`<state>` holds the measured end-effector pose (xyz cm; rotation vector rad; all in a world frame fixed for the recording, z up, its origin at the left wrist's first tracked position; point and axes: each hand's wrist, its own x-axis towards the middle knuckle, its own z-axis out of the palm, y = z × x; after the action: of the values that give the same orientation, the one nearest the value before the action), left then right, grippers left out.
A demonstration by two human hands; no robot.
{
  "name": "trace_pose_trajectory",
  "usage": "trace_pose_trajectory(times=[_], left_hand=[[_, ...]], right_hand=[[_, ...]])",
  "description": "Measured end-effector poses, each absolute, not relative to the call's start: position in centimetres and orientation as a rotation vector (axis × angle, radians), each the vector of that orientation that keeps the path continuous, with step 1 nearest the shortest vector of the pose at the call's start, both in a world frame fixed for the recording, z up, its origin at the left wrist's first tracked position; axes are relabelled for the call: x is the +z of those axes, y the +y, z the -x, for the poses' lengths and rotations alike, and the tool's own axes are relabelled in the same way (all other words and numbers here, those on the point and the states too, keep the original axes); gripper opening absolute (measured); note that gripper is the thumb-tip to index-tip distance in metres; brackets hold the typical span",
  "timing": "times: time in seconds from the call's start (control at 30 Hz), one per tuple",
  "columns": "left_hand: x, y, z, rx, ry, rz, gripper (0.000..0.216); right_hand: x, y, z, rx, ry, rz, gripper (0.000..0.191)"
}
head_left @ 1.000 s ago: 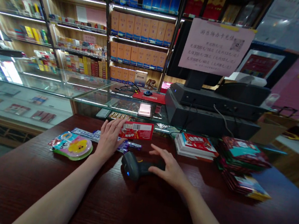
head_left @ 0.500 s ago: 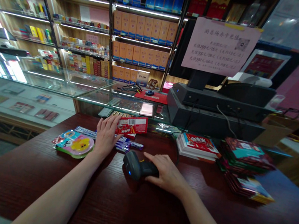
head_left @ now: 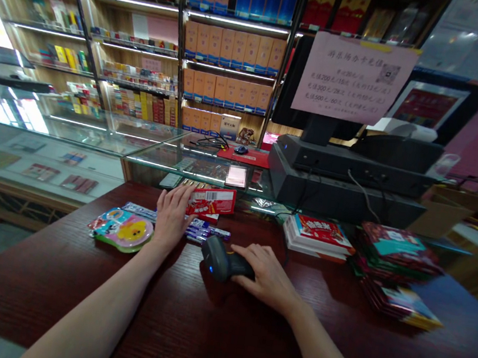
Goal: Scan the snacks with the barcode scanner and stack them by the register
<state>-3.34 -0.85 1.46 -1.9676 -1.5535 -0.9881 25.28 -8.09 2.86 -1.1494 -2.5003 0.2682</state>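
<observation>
At the back of the dark wooden counter (head_left: 183, 325), my left hand (head_left: 171, 217) is closed on the left end of a red snack box (head_left: 213, 201). The box is tipped up, so a barcode shows on its side. Beneath and in front of it lie several slim blue-and-purple packets (head_left: 198, 229), partly covered by that hand. A colourful toy-like blister pack (head_left: 127, 230) rests just left of my left wrist. My right hand (head_left: 267, 275) is wrapped round the handle of a black barcode scanner (head_left: 221, 261). The scanner's head points left and a blue light glows on it.
On the right stand a stack of red-and-white boxes (head_left: 318, 234) and a pile of shiny snack bags (head_left: 397, 254). Behind the counter are a glass display case (head_left: 171, 157), a black cash register (head_left: 344, 188) with a paper sign (head_left: 353, 79), and lit shelves.
The view has shifted slightly. Both hands keep their grips, on the red box and the scanner, in almost the same places.
</observation>
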Motion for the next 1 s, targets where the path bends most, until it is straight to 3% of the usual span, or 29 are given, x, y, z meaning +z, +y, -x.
trace_pose_trajectory(times=[1.0], left_hand=[[1.2,-0.8,3.1,-1.018,-1.531,1.984,0.08]], right_hand=[[3.1,-7.7,-25.9,0.564,-2.144,1.189,0.044]])
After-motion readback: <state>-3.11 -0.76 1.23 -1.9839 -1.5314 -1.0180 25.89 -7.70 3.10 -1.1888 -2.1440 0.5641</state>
